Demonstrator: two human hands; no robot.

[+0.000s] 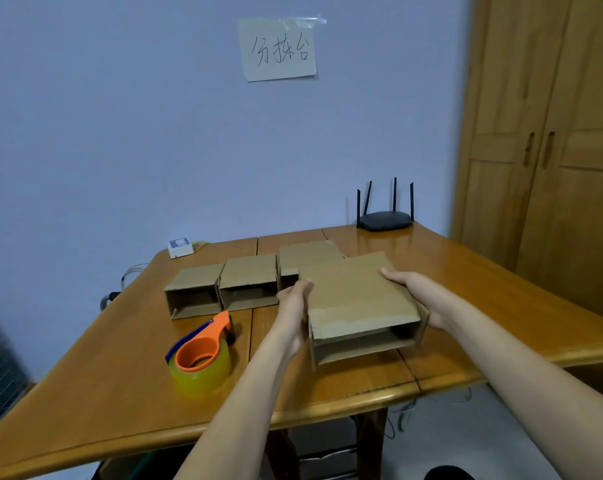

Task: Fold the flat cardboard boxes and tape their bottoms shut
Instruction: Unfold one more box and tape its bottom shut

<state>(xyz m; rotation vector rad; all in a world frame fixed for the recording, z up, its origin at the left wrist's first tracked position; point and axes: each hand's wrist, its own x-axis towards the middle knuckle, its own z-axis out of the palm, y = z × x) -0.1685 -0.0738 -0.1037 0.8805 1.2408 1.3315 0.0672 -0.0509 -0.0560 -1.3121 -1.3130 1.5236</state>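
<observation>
A brown cardboard box (355, 299) sits partly opened on the wooden table (120, 386), its open end facing me. My left hand (293, 310) presses flat against its left side. My right hand (417, 296) holds its right side, thumb lying on the top panel. Three more folded boxes stand in a row behind it: a left box (192, 292), a middle box (248, 282) and a right box (307, 258). An orange tape dispenser (203, 351) with a yellowish tape roll lies left of my left arm.
A black router (385, 220) with several antennas stands at the table's back edge. A small white device (180, 247) with cables lies at the back left corner. A wooden wardrobe (549, 150) fills the right. A paper note (279, 48) is taped to the wall.
</observation>
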